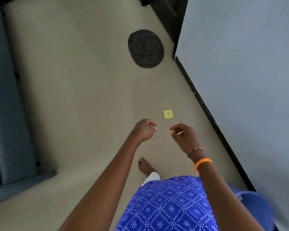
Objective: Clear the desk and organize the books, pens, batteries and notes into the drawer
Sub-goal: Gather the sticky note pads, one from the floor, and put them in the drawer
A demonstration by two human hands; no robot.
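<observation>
A small yellow sticky note (168, 114) with a red mark lies flat on the beige floor, just beyond my hands. My left hand (144, 130) and my right hand (183, 135) hover side by side above the floor, a short gap between them, fingers curled. A faint thin strand (160, 136) runs from one hand to the other, and each hand pinches one end. Neither hand touches the note. No desk, drawer, books, pens or batteries are in view.
A dark round woven mat (145, 48) lies farther ahead on the floor. A pale wall with black skirting (207, 110) runs along the right. Blue upholstered furniture (8, 97) lines the left. A blue plastic item (257, 205) stands at the lower right, by my bare foot (145, 165).
</observation>
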